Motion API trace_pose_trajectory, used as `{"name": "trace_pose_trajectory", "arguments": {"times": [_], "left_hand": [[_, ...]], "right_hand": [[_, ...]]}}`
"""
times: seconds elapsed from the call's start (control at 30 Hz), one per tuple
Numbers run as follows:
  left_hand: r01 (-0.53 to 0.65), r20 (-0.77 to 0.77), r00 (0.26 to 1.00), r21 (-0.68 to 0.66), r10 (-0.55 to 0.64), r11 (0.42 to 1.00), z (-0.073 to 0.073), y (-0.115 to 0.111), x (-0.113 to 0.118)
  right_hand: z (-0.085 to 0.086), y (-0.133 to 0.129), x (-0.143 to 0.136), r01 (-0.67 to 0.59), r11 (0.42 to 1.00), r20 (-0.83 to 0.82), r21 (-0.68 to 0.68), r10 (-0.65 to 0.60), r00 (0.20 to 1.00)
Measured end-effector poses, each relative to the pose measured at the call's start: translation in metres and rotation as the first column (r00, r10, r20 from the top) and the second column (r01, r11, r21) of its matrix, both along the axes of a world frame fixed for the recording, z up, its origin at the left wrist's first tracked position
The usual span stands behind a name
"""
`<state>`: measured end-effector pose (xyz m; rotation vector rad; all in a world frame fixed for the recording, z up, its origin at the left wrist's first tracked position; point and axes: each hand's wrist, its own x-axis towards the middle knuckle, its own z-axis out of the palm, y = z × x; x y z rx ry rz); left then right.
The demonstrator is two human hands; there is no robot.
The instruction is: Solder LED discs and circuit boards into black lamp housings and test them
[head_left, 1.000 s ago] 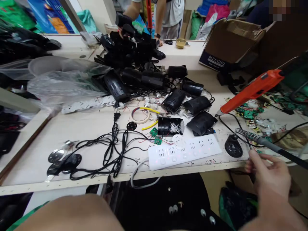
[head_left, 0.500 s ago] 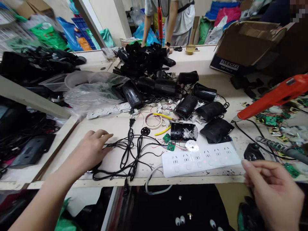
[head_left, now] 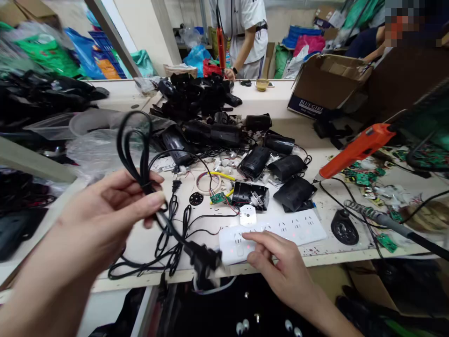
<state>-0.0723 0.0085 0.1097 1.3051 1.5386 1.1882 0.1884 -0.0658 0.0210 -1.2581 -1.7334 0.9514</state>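
Note:
My left hand (head_left: pixel 115 206), raised over the left of the bench, is closed around a bundled black power cord (head_left: pixel 135 140). Its loop stands up above the fingers, and its blurred plug (head_left: pixel 203 260) hangs down to the right by the bench edge. My right hand (head_left: pixel 284 267) reaches over the left part of a white power strip (head_left: pixel 298 229), index finger stretched out and thumb apart, holding nothing. Behind the strip lie an opened black housing (head_left: pixel 242 195), a green circuit board (head_left: pixel 220 198) and a white plate (head_left: pixel 248 215). More black cords (head_left: pixel 163 252) lie beneath my left hand.
Several black housings (head_left: pixel 254 161) are heaped mid-bench. On the right are an orange electric screwdriver (head_left: pixel 354 152), a soldering iron (head_left: pixel 379 222) and loose circuit boards. A cardboard box (head_left: pixel 326 84) stands behind; a person (head_left: pixel 249 37) works across the bench.
My left hand has lifted a bundled power cord off the bench. My right hand has moved left to the power strip. The green board now sits closer to the opened housing.

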Motion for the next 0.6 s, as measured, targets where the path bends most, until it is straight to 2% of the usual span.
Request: {"name": "trace_pose_trajectory", "arguments": {"times": [0.07,0.1,0.2,0.3,0.4,0.53,0.6], "left_hand": [[0.010,0.046,0.999,0.076,-0.013,0.997,-0.006,-0.005,0.036],[0.076,0.028,0.996,0.091,-0.079,0.993,-0.012,-0.007,0.052],[0.313,-0.159,0.944,0.171,-0.287,0.934,-0.033,-0.010,0.089],[0.416,-0.293,0.892,0.229,-0.345,0.880,-0.044,-0.010,0.111],[0.459,-0.288,0.877,0.270,-0.384,0.846,-0.041,-0.007,0.126],[0.660,-0.365,0.745,0.289,-0.558,0.693,-0.028,-0.001,0.135],[0.699,-0.407,0.706,0.267,-0.580,0.663,-0.026,0.001,0.132]], "right_hand": [[0.006,0.010,0.000,-0.043,0.999,0.018,0.027,0.042,0.999],[0.009,0.015,0.003,-0.069,0.997,0.033,0.046,0.068,0.997],[0.017,0.027,0.019,-0.177,0.984,0.051,0.027,0.175,0.983],[0.018,0.030,0.034,-0.225,0.972,0.086,-0.070,0.231,0.969],[0.012,0.028,0.039,-0.200,0.979,0.159,-0.041,0.204,0.966],[-0.002,0.030,0.041,-0.139,0.987,0.224,0.077,0.119,0.967],[-0.011,0.032,0.045,-0.034,0.992,0.259,0.121,0.002,0.966]]}}
